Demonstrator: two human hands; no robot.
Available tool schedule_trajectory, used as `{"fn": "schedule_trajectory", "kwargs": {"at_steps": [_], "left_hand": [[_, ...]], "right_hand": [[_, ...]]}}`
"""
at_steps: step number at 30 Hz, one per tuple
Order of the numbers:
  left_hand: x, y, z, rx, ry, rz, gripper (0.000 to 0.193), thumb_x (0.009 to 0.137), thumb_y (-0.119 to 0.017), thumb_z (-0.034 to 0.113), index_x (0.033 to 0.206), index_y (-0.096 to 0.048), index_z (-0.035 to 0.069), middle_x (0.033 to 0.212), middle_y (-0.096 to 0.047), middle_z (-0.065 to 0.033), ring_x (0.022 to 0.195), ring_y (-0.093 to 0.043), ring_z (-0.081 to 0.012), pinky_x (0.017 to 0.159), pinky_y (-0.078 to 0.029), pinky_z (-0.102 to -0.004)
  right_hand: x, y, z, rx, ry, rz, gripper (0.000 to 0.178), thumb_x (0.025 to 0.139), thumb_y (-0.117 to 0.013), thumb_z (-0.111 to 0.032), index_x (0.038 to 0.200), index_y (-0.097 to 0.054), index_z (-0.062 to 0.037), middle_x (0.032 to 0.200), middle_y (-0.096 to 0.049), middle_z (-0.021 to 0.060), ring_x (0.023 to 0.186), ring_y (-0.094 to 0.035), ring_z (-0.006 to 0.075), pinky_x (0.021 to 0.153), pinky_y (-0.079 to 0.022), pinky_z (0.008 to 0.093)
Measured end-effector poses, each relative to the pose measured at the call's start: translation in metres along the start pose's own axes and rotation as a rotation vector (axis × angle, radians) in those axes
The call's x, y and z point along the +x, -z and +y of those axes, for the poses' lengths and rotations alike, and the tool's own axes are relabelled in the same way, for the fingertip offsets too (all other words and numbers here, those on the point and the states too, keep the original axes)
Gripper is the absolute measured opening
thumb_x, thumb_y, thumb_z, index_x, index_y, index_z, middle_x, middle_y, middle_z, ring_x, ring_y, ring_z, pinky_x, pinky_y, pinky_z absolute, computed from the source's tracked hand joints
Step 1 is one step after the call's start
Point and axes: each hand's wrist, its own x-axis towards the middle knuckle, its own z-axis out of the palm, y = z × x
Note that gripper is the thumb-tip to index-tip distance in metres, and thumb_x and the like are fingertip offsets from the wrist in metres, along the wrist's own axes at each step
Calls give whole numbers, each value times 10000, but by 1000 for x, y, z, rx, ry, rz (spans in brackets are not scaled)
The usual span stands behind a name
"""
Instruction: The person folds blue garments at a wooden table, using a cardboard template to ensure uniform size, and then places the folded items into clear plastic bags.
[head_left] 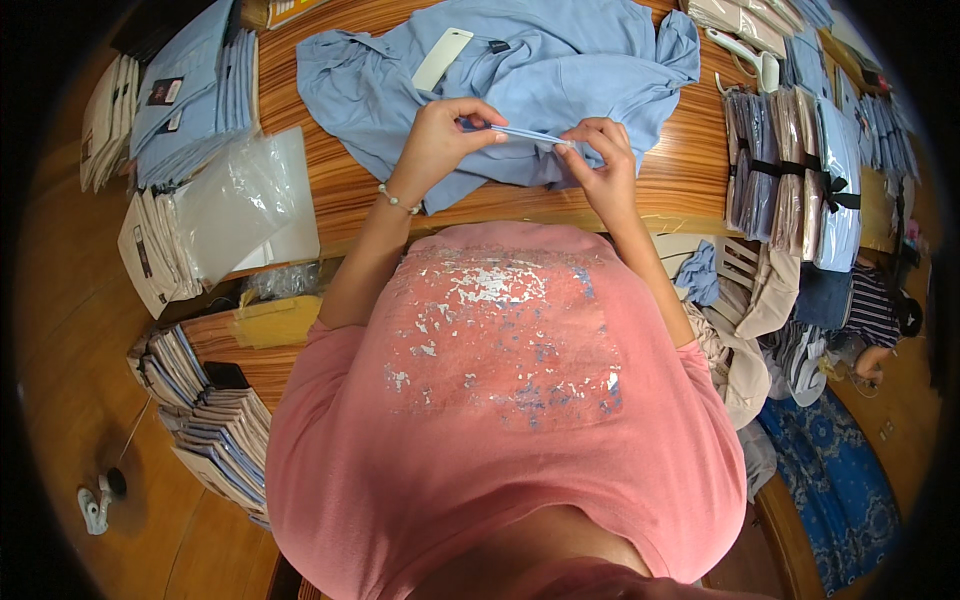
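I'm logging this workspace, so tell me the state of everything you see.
Left hand: pinching narrow blue strip
Right hand: pinching the same strip
Narrow blue strip: held between both hands
Blue garment: unfolded, wrinkled on table
Pale card: lying on blue garment
Left-side garments: folded, stacked
Bundled garments, right: bagged, tied with black band
Pink shirt: worn, print flaking
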Motion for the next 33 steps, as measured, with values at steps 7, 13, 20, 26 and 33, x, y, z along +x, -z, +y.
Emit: {"fn": "schedule_trajectory", "kwargs": {"at_steps": [7,13,20,26,33], "left_hand": [[1,0,5,75,-1,-3,136,681,-735,108,805,-708,61,735,-648,17,605,-442,-46,553,-339,-201],[1,-1,4,110,25,-39,136,678,-730,100,805,-707,57,714,-637,10,600,-450,-55,556,-356,-208],[-5,10,1,67,-7,-113,419,671,-733,144,1063,-604,70,961,-619,-47,871,-554,-150,750,-428,-261],[-17,34,-63,711,99,-69,383,681,-724,202,992,-566,46,994,-593,-93,917,-552,-271,800,-427,-322],[-35,105,-62,263,279,-204,225,716,-710,179,773,-552,30,755,-558,-22,795,-531,-148,739,-426,-265]], "right_hand": [[-3,1,1,-7,-13,-6,141,670,-704,-84,800,-662,-52,841,-570,61,837,-497,228,736,-403,315],[-8,1,2,-7,-26,0,143,666,-707,-93,797,-663,-56,839,-570,56,844,-498,226,749,-399,320],[10,12,23,-31,113,-155,259,712,-692,-200,939,-644,-87,917,-592,73,922,-517,256,781,-402,339],[70,9,101,-379,-202,-162,352,713,-697,-213,1025,-611,-76,912,-625,122,842,-577,279,717,-450,348],[92,77,129,-263,-224,-455,262,762,-625,-210,955,-624,-33,843,-638,103,799,-608,245,719,-460,337]]}}
